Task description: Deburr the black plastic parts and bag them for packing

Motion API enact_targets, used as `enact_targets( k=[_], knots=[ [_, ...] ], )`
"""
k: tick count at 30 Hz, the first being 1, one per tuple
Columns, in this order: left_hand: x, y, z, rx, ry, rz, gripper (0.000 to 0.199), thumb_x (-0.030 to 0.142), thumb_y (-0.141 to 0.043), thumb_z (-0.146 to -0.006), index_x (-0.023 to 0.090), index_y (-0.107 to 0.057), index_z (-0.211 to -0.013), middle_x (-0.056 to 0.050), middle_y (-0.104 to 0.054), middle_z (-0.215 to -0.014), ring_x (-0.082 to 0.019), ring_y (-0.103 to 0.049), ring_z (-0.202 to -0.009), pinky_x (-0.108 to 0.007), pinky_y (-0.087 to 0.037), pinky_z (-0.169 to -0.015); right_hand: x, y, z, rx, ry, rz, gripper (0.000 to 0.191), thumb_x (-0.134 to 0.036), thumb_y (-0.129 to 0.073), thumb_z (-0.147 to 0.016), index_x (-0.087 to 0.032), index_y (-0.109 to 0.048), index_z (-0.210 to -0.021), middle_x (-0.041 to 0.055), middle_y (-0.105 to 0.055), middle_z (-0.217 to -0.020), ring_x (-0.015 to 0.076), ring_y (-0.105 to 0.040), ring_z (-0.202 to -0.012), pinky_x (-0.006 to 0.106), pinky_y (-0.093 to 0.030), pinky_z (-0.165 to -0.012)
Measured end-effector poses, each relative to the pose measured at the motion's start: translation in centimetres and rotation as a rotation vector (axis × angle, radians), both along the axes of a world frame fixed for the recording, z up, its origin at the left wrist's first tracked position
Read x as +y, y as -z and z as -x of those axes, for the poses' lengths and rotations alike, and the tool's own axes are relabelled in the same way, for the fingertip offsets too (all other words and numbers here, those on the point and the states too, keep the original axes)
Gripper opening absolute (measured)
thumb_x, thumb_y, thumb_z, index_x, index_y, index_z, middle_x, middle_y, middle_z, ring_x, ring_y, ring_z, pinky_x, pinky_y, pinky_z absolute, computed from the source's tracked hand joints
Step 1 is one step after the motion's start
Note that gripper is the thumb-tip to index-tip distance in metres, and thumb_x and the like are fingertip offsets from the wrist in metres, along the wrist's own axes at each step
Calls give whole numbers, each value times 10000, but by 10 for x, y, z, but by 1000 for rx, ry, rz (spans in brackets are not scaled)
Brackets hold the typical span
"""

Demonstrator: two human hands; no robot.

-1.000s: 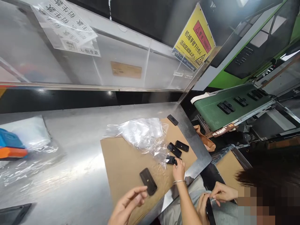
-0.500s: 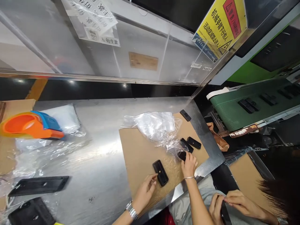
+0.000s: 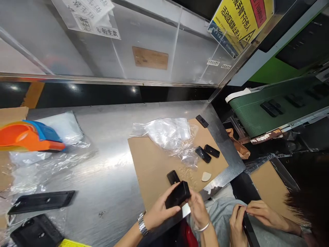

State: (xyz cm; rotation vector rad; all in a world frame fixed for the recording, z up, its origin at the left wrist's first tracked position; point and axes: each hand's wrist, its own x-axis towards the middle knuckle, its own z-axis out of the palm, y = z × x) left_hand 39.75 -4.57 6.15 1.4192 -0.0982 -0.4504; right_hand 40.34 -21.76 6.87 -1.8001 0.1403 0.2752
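A black rectangular part (image 3: 178, 195) is held up over the front edge of the cardboard sheet (image 3: 146, 164). My left hand (image 3: 160, 208), with a metal watch above the wrist, grips it from the left, thumb below and fingers behind. My right hand (image 3: 198, 209), wearing a bracelet, has its fingers pressed to the right end of the same part. Just behind it, a second black part (image 3: 173, 177) lies on the cardboard, partly covered. A small pale piece (image 3: 206, 176) rests to the right. Two more black parts (image 3: 203, 154) (image 3: 211, 151) lie beside the clear plastic bags (image 3: 168, 133).
Orange and blue scoops (image 3: 38, 137), plastic wrap and larger black trays (image 3: 43, 202) occupy the left of the metal table (image 3: 110, 178). A green conveyor (image 3: 252, 116) carries black parts. At the right, another person's hands (image 3: 257, 218) hold a dark part.
Both hands have come together on a black part, which is now raised. My right hand has moved left and down from beside the bags. The pale piece now shows on the cardboard.
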Motion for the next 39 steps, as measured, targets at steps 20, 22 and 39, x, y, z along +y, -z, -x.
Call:
enact_targets(
  k=[20,22,39],
  knots=[
    [18,-31,5,-171,-179,-121,488,141,-570,-634,193,-509,-1115,-80,-557,-1015,-213,-524,-953,-352,-423,-843,-22,-33,-20,-116,40,301,583,-405,-510,-796,-155,-387,-1308,130,-492,-1203,235,-493,-1082,343,-420,-891],
    [22,-30,4,-112,-124,-65,504,178,-606,-624,183,-516,-1120,-81,-559,-1028,-215,-528,-948,-338,-429,-831,-5,-76,-8,-259,-333,174,519,-329,-485,-829,-182,-382,-1316,125,-409,-1277,253,-404,-1173,390,-365,-956],
    [33,-40,7,101,14,338,640,397,-738,-555,179,-583,-1136,-97,-624,-1074,-287,-539,-999,-390,-368,-913,23,-125,-18,-504,-683,240,497,-157,-386,-865,-212,-306,-1353,123,-382,-1218,230,-389,-1095,435,-410,-892]
  ],
)
